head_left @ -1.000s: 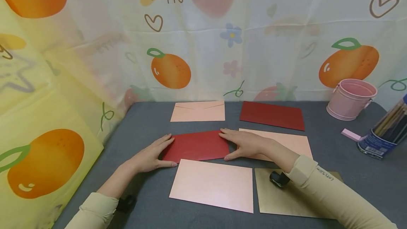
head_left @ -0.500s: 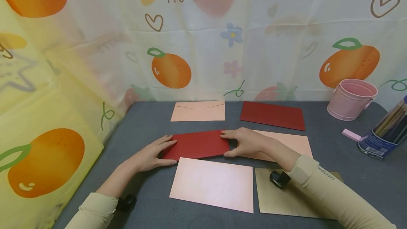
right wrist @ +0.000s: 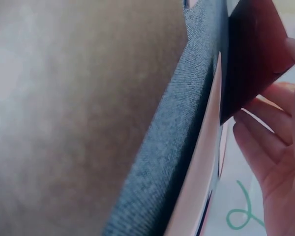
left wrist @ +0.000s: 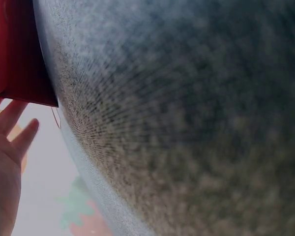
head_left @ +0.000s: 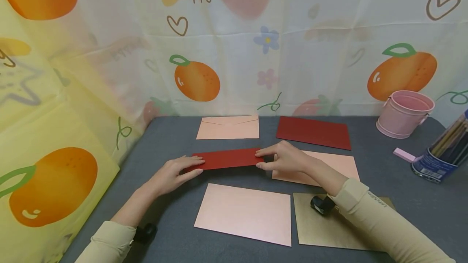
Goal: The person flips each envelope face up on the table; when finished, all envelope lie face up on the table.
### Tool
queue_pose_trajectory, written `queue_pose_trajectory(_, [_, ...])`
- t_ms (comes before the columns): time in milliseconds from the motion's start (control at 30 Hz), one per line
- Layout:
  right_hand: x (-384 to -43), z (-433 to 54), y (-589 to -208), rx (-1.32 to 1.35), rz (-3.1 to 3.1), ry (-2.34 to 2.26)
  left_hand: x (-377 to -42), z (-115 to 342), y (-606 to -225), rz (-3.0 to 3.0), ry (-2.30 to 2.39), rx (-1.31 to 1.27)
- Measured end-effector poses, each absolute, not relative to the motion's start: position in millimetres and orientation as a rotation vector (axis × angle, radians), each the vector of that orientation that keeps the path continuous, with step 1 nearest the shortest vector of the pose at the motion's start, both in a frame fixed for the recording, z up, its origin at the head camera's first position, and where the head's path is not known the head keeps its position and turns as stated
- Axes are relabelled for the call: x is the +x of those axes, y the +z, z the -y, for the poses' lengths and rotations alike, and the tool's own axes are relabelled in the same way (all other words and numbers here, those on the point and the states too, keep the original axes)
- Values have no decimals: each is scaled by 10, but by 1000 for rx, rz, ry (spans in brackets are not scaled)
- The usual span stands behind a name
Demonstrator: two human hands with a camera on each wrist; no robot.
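Observation:
Between both hands a red envelope (head_left: 228, 159) is raised at its near edge and tilted, so it looks narrow in the head view. My left hand (head_left: 170, 175) holds its left end, fingers on top and thumb at the near edge. The right hand (head_left: 289, 158) pinches the right end between fingers and thumb. In the left wrist view the envelope (left wrist: 19, 54) stands off the table above that hand (left wrist: 5, 162). The right wrist view shows its dark underside (right wrist: 253, 54) with the fingers (right wrist: 268, 115) at its edge.
A pink envelope (head_left: 230, 128) and a dark red one (head_left: 313, 133) lie at the back. Nearer are a pink one (head_left: 329, 163) under the right hand, another (head_left: 245, 214) in front, and a gold one (head_left: 310, 230) under the right forearm. A pink bucket (head_left: 404, 115) and pen cup (head_left: 433, 165) stand right.
The red envelope's near edge has come up off the table, away from the front pink envelope it lay against. Both hands have risen slightly with it, and the right fingers have curled.

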State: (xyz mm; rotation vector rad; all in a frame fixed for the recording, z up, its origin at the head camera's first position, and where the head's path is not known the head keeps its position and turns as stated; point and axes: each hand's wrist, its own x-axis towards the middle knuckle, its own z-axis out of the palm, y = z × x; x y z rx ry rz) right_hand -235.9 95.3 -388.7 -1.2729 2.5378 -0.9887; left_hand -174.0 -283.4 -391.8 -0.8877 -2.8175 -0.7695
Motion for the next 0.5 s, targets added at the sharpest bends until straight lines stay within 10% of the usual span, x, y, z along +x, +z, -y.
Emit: queue_pose_trajectory(500, [-2405, -920, -3912, -1479, -2652, -1275, -1782, 2769, -3850, 2580, -1056, -677])
